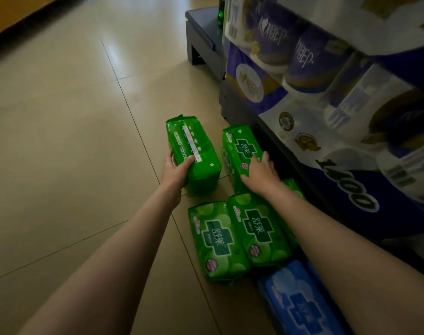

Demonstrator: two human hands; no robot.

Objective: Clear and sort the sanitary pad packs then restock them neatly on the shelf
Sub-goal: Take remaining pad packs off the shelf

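A beige tiled floor (73, 141) fills most of the view. Along the right stands a dark low shelf (278, 141) loaded with big purple-and-white packs of tissue rolls (327, 81).

On the floor beside the shelf's base lie the sanitary pad packs. Two green packs (237, 235) lie side by side, fronts up, touching each other. Nearer the camera, a blue pack (300, 301) lies against the shelf foot.

The left hand (175, 172) has its grip clamped on the near end of a green pack turned back-side up (194, 153), thumb on top, fingers curled round the left edge. Whether that pack rests on the floor or is lifted, I cannot tell.

The right hand (260, 174) lies on another green pack (240, 151) just beside the shelf base, fingers bent over its near edge and side, gripping it. This pack sits slightly apart from the left one.
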